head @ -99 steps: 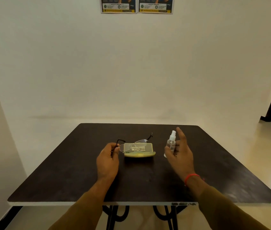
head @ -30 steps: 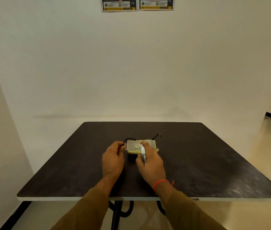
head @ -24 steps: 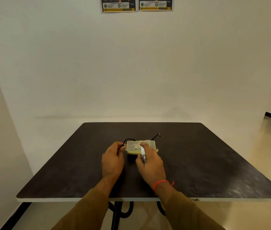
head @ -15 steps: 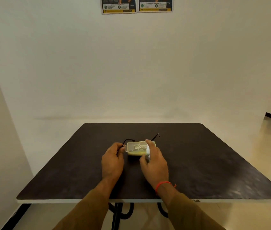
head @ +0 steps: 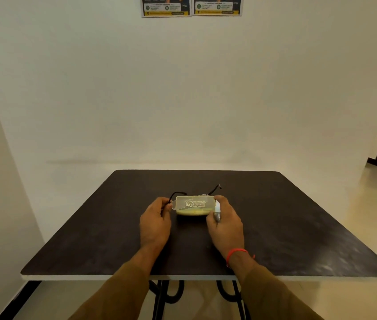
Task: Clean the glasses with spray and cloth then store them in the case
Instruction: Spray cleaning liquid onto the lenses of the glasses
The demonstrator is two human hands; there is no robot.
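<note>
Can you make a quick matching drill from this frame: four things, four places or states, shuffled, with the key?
Things:
1. glasses
2. spray bottle
3. case
4. thread

Places or states:
A. red, around the right wrist
B. on the table between the two hands, clear lid on top
C. gripped in the right hand
D. held at one end by the left hand, arms unfolded, behind the case

Pairs: 1-D, 2-C, 3-B, 4-A
</note>
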